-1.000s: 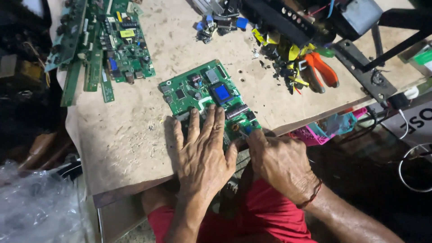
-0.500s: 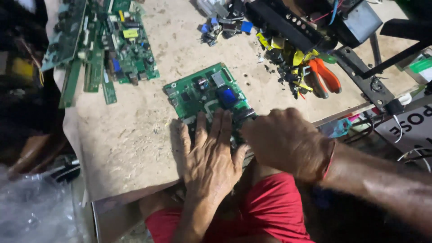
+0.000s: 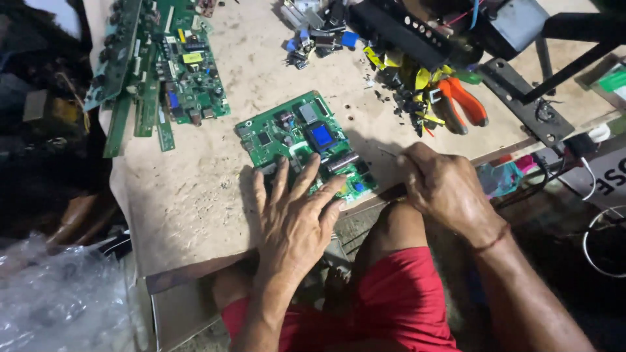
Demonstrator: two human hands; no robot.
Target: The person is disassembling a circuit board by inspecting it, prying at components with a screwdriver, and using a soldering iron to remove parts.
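Observation:
A green circuit board (image 3: 300, 133) with a blue square part lies on the worn wooden table (image 3: 195, 195), close to its front edge. My left hand (image 3: 297, 218) rests flat with fingers spread on the board's near edge. My right hand (image 3: 443, 186) is curled at the table's edge just right of the board. A thin dark tip sticks out from its fingers toward the board. What the fist holds is mostly hidden.
Several green circuit boards (image 3: 176, 72) are piled at the table's back left. Orange-handled pliers (image 3: 466, 104), yellow and black parts and a black device (image 3: 417, 32) crowd the back right. Small blue components (image 3: 313, 39) lie behind the board. A clear plastic bag (image 3: 59, 300) sits lower left.
My right hand has moved off the board's right side to the table edge further right. My left hand stays pressed on the board's near edge.

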